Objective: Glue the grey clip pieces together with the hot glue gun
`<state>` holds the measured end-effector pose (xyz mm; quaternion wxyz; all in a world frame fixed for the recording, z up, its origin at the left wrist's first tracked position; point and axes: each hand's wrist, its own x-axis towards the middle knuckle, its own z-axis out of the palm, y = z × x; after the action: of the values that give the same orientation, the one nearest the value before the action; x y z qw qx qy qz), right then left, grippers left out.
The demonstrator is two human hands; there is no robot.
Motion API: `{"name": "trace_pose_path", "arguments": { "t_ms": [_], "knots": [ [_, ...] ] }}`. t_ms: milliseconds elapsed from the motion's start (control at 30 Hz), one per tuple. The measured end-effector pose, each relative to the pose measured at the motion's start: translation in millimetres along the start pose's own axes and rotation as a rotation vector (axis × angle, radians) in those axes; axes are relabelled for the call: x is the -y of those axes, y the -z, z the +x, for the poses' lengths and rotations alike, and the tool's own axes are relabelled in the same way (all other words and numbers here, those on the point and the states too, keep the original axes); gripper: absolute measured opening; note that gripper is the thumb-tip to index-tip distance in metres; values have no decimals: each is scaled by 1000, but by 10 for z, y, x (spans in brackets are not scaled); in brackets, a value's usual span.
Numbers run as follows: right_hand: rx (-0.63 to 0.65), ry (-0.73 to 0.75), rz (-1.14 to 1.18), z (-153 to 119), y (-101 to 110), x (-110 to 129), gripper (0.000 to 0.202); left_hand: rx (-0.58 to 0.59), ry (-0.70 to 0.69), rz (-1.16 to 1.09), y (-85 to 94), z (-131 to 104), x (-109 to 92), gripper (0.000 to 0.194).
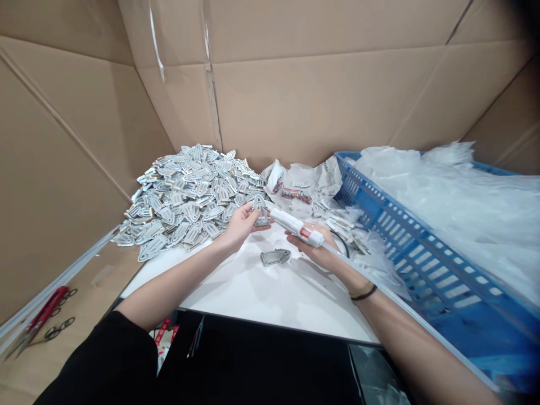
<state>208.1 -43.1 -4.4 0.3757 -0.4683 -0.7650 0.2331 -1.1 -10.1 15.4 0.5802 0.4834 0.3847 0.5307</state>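
1. Head view, watched from my remote seat: the left hand [241, 226] pinches a grey openwork piece [261, 216] above a white work surface [236, 289], thumb and fingers closed on its near side.

2. The right hand [323, 247], its fingers curled round, grips a white pen-shaped tool [298, 226] with a red window, its tip aimed at the held piece; whether they touch, I cannot tell.

3. A loose grey piece [275, 257] lies flat below the two hands. Beyond the left hand rises a heap of similar pieces [189, 197]; behind and beside the right hand sit crumpled wrapping [323, 179] and a blue crate [367, 191] of translucent plastic.

4. My read on handling: the piece looks like thin cast metal, light and stiff, unlikely to bend under a pinch, though smooth enough to twist if pushed off-centre. I would hold it by the solid outer edges, fingertips out of the openings and away from the tip.

5. The tool looks light and rigid; I would take it round the thick barrel, minding the pale line trailing back along the right forearm, which could tug.
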Motion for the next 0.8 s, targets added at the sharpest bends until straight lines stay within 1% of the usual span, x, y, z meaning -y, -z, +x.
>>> {"name": "trace_pose_path", "arguments": {
  "t_ms": [100,233,333,433,533,800],
  "knots": [
    [21,12,-7,2,-4,3,36,25,-7,-5,-12,-22,-9,3],
    [-9,4,-21,-8,-11,-2,35,51,5,-13,-31,-51,-21,7],
    [-32,5,-40,-18,-12,-6,37,50,8,-2,-35,-58,-22,6],
    [-50,36,-47,-20,-12,-11,40,54,9,9,-34,-56,-15,7],
    [-42,55,-63,-14,-12,-10,43,56,8,13,-35,-54,-8,5],
    [-43,45,-77,-18,-13,-27,44,42,24,1,-43,-55,3,6]
  ]
}}
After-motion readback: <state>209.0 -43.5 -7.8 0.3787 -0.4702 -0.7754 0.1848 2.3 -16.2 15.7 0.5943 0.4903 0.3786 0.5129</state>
